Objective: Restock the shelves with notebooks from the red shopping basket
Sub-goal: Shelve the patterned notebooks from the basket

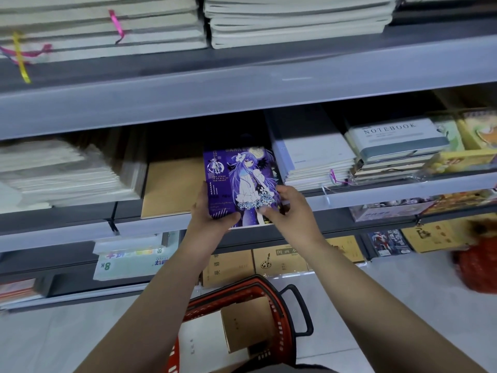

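A purple notebook (239, 181) with a cartoon girl on its cover lies half onto the middle shelf (376, 191), its far end under the shelf above. My left hand (212, 214) grips its near left corner with the thumb on the cover. My right hand (285, 208) pinches its near right corner. Below my arms, on the floor, stands the red shopping basket (279, 313) with a brown notebook (247, 327) and a white notebook (201, 345) inside.
A brown kraft notebook (172, 187) lies left of the purple one, white notebook stacks (314, 160) to its right and stacks of white pads (61, 173) at far left. Lower shelves hold more books. A red mesh bag (476, 267) sits at the right.
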A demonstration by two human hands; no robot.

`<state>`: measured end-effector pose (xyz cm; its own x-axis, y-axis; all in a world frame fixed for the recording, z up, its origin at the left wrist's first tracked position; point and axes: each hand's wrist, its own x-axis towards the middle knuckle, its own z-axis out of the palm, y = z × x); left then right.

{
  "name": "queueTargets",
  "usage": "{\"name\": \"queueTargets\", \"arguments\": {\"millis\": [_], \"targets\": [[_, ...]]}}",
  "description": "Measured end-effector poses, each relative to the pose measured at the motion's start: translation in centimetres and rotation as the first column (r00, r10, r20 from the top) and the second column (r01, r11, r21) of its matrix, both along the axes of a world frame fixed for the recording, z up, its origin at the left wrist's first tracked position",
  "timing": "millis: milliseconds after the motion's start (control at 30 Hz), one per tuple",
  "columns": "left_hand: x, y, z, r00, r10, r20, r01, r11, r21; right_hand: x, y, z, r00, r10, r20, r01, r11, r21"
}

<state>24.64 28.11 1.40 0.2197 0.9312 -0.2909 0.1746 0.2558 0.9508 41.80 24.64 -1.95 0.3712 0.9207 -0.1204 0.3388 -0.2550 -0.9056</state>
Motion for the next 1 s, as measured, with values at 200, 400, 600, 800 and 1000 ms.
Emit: {"name": "queueTargets", "arguments": {"millis": [200,400,600,800,1000], "targets": [[0.3,0.2,0.1,0.999,-0.028,0.030,0.027,1.000,0.013,-0.4,-1.2,-0.9,0.920,0.113,0.376,-0.148,0.987,0.064],[0.5,0.6,-0.1,0.999,-0.016,0.045,0.015,0.999,0.029,0.0,0.1,-1.0,0.751,0.042,0.659,-0.231,0.951,0.204],[0.5,1.0,-0.4,1.000,-0.004,-0.002,0.004,0.999,0.033,-0.1,1.5,-1.0,0.732,0.114,0.672,-0.303,0.938,0.171],[0.5,1.4,-0.5,0.999,-0.017,-0.051,0.019,0.999,0.047,-0.5,2.7,-0.2,0.687,0.147,0.712,-0.260,0.964,0.052],[0.8,1.7,-1.0,0.997,0.003,-0.073,-0.001,1.000,0.031,-0.9,3.4,1.3,0.566,0.259,0.783,-0.245,0.959,-0.141]]}}
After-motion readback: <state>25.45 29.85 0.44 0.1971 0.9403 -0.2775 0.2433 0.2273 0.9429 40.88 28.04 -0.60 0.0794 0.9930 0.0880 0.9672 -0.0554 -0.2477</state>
